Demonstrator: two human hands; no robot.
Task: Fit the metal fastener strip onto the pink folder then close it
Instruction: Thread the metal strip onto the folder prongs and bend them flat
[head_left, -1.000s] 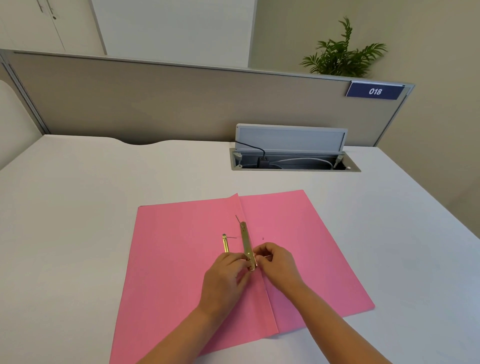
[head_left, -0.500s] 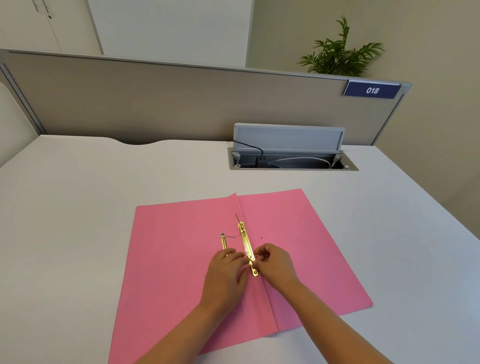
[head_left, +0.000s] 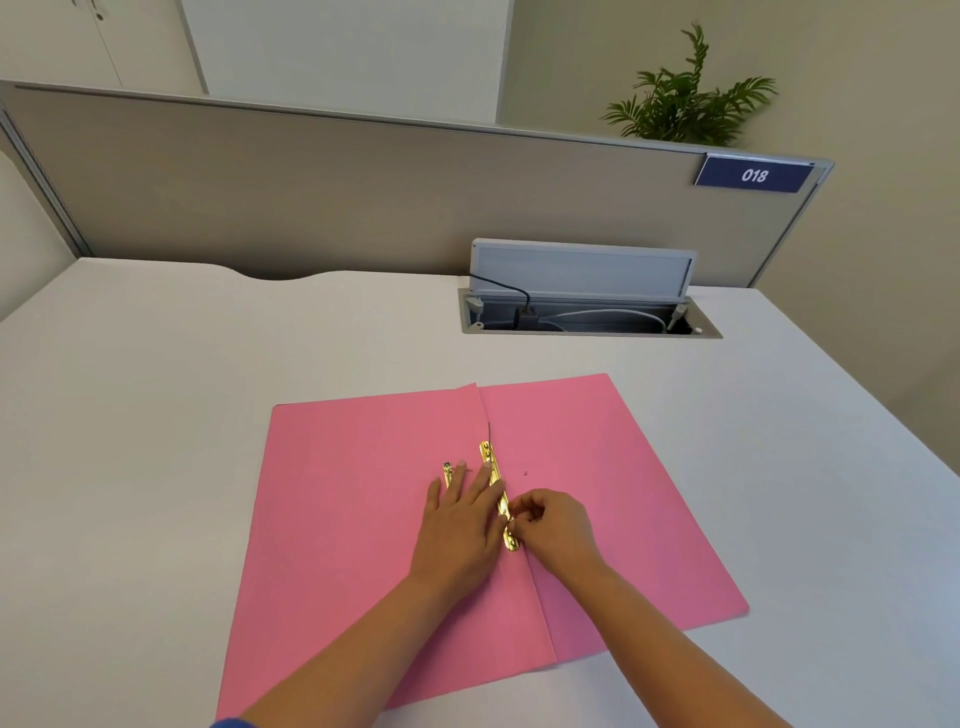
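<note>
Two hands at work on an open pink folder (head_left: 363, 519) lying flat on a white desk (head_left: 156, 389). Left hand (head_left: 460, 525) spread wide and flat, palm down on the left leaf, fingertips against the gold metal strip (head_left: 497, 493) along the centre fold. Right hand (head_left: 553, 525) narrowed to a pinch at the near end of that strip, apparently on a thin prong too small to make out. One prong (head_left: 489, 432) upright at the far end, not yet folded down. A second, smaller gold piece (head_left: 448, 473) just left of the strip, partly under the left fingers, probably the loose clamp bar. Likely trouble: strip sliding off the punched holes if the flat hand lifts too soon; thin prong bending crooked or kinking under a hurried pinch; card tearing at the hole (head_left: 525, 473); loose bar nudged away by the left fingers; folder refusing to close flat, or creasing, over a prong left standing.
</note>
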